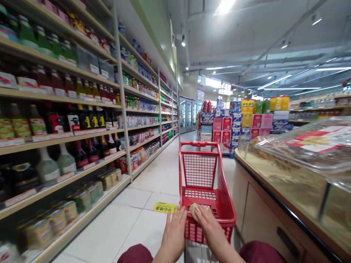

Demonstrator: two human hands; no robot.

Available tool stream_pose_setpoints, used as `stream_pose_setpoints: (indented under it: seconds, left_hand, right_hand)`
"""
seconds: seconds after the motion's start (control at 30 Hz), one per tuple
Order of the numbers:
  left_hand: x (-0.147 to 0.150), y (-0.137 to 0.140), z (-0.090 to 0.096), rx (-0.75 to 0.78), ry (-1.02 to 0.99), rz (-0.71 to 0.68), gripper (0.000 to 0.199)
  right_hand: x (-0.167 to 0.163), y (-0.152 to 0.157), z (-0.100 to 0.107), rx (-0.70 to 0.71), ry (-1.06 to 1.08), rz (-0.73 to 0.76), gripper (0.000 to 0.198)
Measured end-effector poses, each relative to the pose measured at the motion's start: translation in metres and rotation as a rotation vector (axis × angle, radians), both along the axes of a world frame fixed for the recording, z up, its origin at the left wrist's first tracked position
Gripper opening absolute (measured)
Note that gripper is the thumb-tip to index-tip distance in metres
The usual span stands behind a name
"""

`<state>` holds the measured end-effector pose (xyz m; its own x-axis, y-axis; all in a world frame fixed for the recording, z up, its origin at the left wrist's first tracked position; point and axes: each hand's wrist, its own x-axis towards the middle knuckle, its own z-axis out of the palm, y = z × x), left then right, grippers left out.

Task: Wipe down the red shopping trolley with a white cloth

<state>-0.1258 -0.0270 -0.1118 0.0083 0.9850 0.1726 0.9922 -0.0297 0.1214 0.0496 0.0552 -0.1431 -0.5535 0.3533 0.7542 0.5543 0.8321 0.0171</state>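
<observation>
A red plastic shopping cart stands right in front of me, its near rim under my hands. My left hand rests against the left end of that rim, fingers stretched out and holding nothing. Under the fingers of my right hand is a crumpled off-white cloth, pressed against the near rim. Part of the cloth is hidden by those fingers. Through the grid of the basket, no goods can be made out.
Shelves of bottles and cans line the left side. A wood-fronted counter with clear plastic packages runs close along the right. Stacked drink boxes stand ahead. A yellow floor sticker lies on pale tiles.
</observation>
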Motion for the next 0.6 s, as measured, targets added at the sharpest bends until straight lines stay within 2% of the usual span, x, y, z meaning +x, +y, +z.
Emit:
stream_pose_setpoints:
  seconds: [0.07,0.13,0.2,0.3,0.37,0.43,0.53,0.6]
  left_hand:
    - [-0.002,0.0,0.002,0.019,0.038,-0.012,0.066]
    - [-0.001,0.0,0.006,0.025,0.064,-0.018,0.067]
    - [0.003,0.0,0.011,0.007,0.077,-0.019,0.067]
    - [0.01,-0.003,0.022,-0.048,0.094,-0.011,0.07]
    - [0.011,-0.005,0.028,-0.072,0.113,-0.009,0.073]
    - [0.011,-0.005,0.029,-0.072,0.122,-0.01,0.074]
    - [0.008,-0.003,0.022,-0.041,0.107,0.001,0.074]
    - [0.007,-0.001,0.014,-0.012,0.093,0.002,0.073]
  right_hand:
    - [0.042,0.005,-0.002,-0.01,0.011,-0.067,0.044]
    - [0.069,0.006,-0.004,-0.03,0.056,-0.167,0.043]
    - [0.062,0.0,-0.005,-0.031,0.105,-0.198,0.043]
    - [0.011,-0.011,-0.004,0.0,0.092,-0.109,0.045]
    - [-0.005,-0.014,-0.002,0.008,0.045,-0.064,0.047]
    - [0.012,-0.01,-0.002,0.0,0.03,-0.066,0.048]
    - [0.056,-0.005,-0.002,-0.009,0.094,-0.177,0.046]
    - [0.057,-0.009,-0.001,0.002,0.127,-0.231,0.045]
